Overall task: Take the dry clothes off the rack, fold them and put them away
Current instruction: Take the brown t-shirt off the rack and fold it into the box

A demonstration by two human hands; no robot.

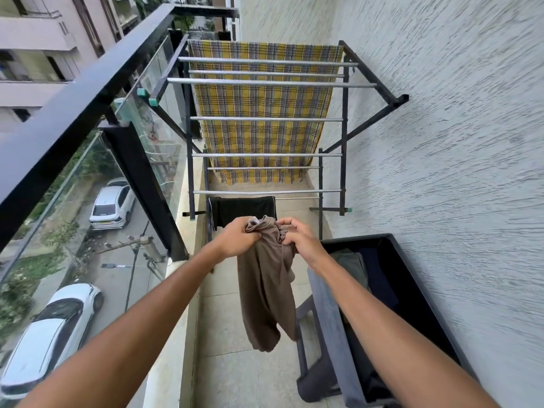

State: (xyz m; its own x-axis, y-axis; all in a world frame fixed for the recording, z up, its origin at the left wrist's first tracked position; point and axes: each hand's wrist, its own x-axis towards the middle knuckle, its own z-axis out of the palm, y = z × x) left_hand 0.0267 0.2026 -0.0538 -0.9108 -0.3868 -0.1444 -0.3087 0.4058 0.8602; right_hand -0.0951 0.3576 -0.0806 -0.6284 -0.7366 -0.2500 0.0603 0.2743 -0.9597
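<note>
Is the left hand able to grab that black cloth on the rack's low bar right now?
Probably not yet: the left hand grips the brown garment along with the right hand. The black cloth hangs just beyond, nothing between.

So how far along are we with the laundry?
Done: some clothes already lie in the black bin. In hand: left hand and right hand grip a brown garment, not yet folded. To do: the yellow checked cloth and a black garment hang on the rack.
</note>
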